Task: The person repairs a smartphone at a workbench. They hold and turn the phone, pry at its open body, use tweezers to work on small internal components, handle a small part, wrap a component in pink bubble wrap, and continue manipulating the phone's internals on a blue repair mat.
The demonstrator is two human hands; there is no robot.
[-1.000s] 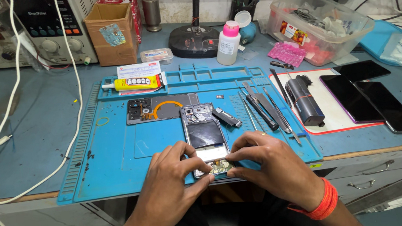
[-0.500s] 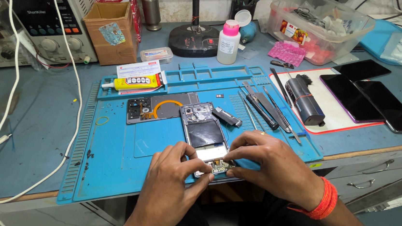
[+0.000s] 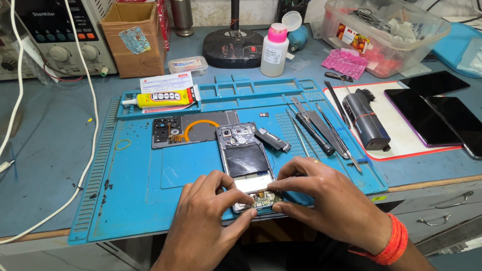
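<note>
Near the blue mat's (image 3: 142, 202) front edge, both hands, left (image 3: 205, 220) and right (image 3: 328, 203), pinch the opened phone's (image 3: 247, 164) lower end.

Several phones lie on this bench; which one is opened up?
The opened phone on the blue mat, its lower end under both hands. The two dark phones on the right lie closed, screens up, untouched.

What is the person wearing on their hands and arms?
Both hands are bare: no gloves, rings or watch show. The left hand and its forearm have no sleeve. The right hand has a thick bunch of orange thread bands around its wrist.
</note>
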